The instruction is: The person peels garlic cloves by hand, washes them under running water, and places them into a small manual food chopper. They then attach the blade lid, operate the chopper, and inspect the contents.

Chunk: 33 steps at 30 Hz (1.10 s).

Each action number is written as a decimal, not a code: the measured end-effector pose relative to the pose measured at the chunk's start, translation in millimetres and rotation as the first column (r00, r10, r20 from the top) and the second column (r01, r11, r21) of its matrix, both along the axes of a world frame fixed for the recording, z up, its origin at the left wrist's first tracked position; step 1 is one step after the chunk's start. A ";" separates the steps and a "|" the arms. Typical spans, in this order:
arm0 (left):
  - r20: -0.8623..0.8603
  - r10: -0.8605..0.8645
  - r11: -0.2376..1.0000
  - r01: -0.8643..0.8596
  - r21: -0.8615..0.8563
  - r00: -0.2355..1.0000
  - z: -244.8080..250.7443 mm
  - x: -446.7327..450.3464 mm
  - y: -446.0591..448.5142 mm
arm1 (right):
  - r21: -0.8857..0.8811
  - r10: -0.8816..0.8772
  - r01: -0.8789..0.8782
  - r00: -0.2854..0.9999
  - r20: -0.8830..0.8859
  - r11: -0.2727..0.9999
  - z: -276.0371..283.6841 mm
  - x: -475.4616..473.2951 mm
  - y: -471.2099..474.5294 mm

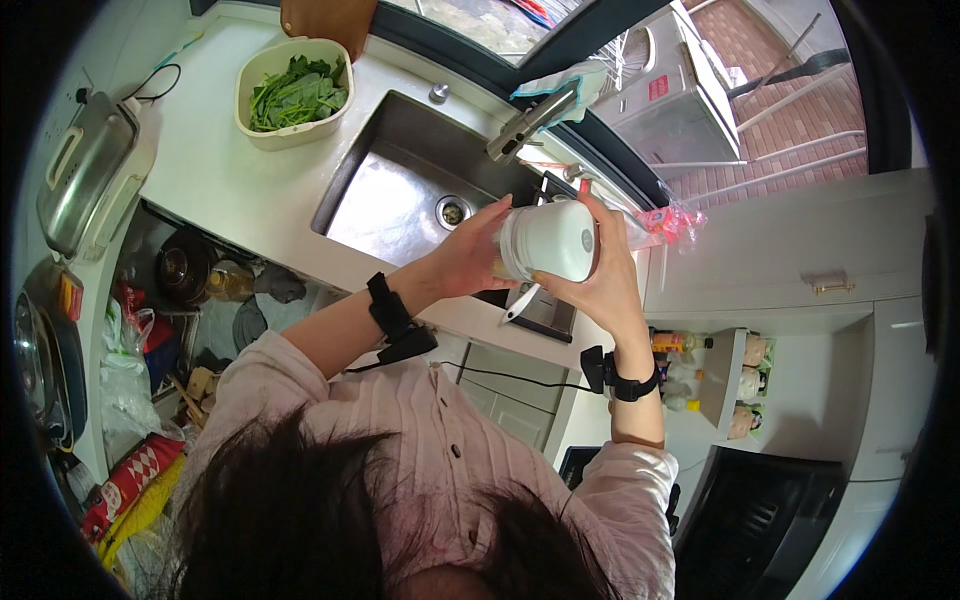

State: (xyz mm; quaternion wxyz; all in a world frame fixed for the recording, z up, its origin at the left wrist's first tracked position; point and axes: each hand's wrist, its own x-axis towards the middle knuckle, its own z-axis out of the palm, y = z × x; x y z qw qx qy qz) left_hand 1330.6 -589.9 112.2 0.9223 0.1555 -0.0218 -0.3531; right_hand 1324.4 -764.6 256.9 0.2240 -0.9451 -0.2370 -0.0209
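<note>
In front of me, above the counter by the sink, both hands hold a jar with a large white lid (566,238). My left hand (474,251) wraps around the jar's left end, covering most of its body. The fingers and thumb of my right hand (611,266) grip the rim of the lid from the other side. A sliver of something yellowish shows low beside the left fingers; what the jar contains is hidden. Under the jar, a white handle (521,304) sticks out over a dark-edged tray (551,319).
Left of the hands lies the steel sink (390,199) with its drain (453,213) and faucet (529,127). Leafy greens (300,94) fill a pale basin (259,135). An electric cooker (86,184) stands far left. Pink plastic packaging (667,223) lies right of the jar.
</note>
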 end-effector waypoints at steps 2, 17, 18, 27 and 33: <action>-0.009 0.007 1.000 -0.007 -0.014 1.000 -0.2 -0.8 0.4 | -0.015 0.023 -0.022 0.999 0.039 1.000 -1.7 -0.4 6.4; -0.053 0.003 1.000 -0.003 -0.012 0.999 5.5 0.9 4.3 | 0.668 0.107 0.413 0.798 -0.593 0.619 -27.6 26.8 -40.3; -0.051 0.000 1.000 -0.001 -0.018 0.999 6.4 0.8 4.6 | 0.697 0.150 0.452 0.770 -0.620 0.557 -27.5 28.5 -43.9; -0.052 -0.006 1.000 0.005 -0.020 0.999 10.2 -1.6 5.9 | 0.709 0.157 0.427 0.786 -0.598 0.561 -26.2 26.6 -41.4; -0.064 -0.018 0.998 0.014 -0.054 0.998 11.0 -1.6 4.7 | 0.497 0.118 0.019 0.963 -0.243 0.868 -20.1 15.8 -21.5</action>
